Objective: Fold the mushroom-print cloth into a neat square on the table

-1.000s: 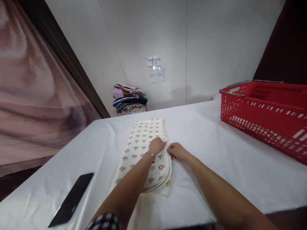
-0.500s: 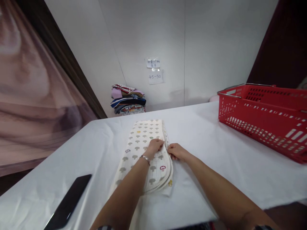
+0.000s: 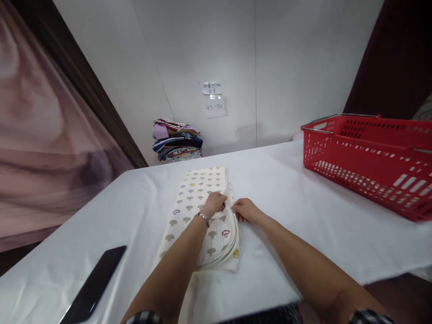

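A folded cream cloth with a mushroom print (image 3: 195, 193) lies lengthwise in the middle of the white table (image 3: 303, 216). My left hand (image 3: 215, 202) rests on the cloth near its right edge, fingers curled and pinching the fabric layers. My right hand (image 3: 245, 209) is just beside it at the same edge, fingers closed on the cloth's side. A silver bracelet sits on my left wrist. Both forearms reach in from the bottom of the view.
A red plastic basket (image 3: 367, 157) stands at the right of the table. A black phone (image 3: 92, 285) lies near the front left corner. A pile of folded clothes (image 3: 177, 139) sits against the back wall under paper notes (image 3: 213, 100). A curtain hangs at left.
Both hands stay at the cloth's right edge, the left shifted slightly back on the fabric. The view has drifted a little to the right.
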`<state>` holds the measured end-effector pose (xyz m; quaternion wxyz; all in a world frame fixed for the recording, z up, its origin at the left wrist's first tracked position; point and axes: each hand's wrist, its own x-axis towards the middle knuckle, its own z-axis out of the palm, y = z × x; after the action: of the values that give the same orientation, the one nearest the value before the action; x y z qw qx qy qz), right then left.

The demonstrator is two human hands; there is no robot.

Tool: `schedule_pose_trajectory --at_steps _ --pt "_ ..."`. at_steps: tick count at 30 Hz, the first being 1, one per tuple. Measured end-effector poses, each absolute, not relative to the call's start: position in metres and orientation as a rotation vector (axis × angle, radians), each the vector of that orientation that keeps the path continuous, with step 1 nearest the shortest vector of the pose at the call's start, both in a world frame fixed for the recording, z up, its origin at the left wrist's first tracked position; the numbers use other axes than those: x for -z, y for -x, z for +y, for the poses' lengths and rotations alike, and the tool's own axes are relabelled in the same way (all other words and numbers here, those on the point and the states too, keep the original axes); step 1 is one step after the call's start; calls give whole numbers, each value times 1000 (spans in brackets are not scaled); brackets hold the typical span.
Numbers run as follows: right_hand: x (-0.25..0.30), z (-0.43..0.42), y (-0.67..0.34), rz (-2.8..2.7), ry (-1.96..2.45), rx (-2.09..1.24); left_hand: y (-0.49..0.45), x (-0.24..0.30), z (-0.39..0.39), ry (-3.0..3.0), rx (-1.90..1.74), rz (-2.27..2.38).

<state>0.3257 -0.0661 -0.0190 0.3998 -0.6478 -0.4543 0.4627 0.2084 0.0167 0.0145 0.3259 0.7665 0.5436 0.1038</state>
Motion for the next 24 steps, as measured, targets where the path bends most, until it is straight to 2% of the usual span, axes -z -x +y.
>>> schedule_pose_trajectory --at_steps 7,13,24 --pt "22 -63 -327 -1200 1738 -1128 -206 -21 17 -2054 -284 1467" --pt "15 -69 -321 -1148 1667 -1255 -211 -25 15 -2257 -259 1502" --pt "8 -73 -314 -1056 1478 -1277 -220 -32 11 -2344 -7 1490"
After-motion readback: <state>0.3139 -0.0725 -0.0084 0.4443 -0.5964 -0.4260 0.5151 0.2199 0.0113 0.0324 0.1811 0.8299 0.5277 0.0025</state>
